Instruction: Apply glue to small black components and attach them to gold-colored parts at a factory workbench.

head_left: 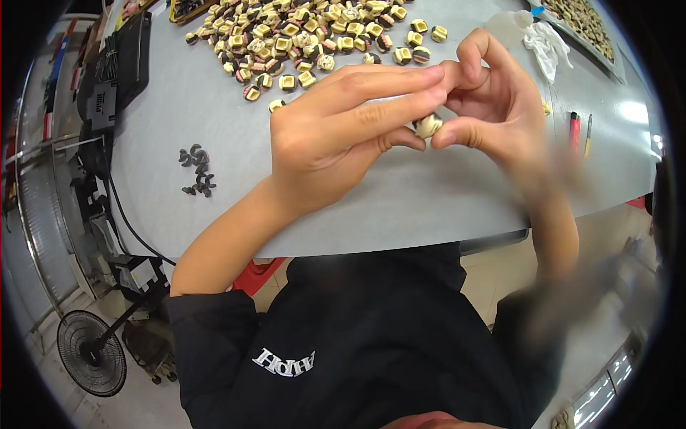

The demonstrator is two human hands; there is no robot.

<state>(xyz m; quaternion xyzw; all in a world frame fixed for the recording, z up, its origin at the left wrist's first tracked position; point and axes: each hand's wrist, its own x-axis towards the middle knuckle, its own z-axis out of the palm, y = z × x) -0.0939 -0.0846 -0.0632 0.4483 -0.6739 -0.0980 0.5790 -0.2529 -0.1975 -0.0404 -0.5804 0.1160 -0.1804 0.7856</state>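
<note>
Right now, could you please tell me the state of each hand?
Left hand: closed, pinching a small cream part at the fingertips.
Right hand: closed, pinching the same part from the other side.

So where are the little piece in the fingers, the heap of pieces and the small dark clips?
little piece (429, 126), head view, its pale middle.
heap of pieces (300, 36), head view, centre of the pile.
dark clips (198, 170), head view, middle of the cluster.

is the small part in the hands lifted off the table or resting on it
Lifted: the small cream part is pinched between left hand and right hand, above the grey table.
</note>
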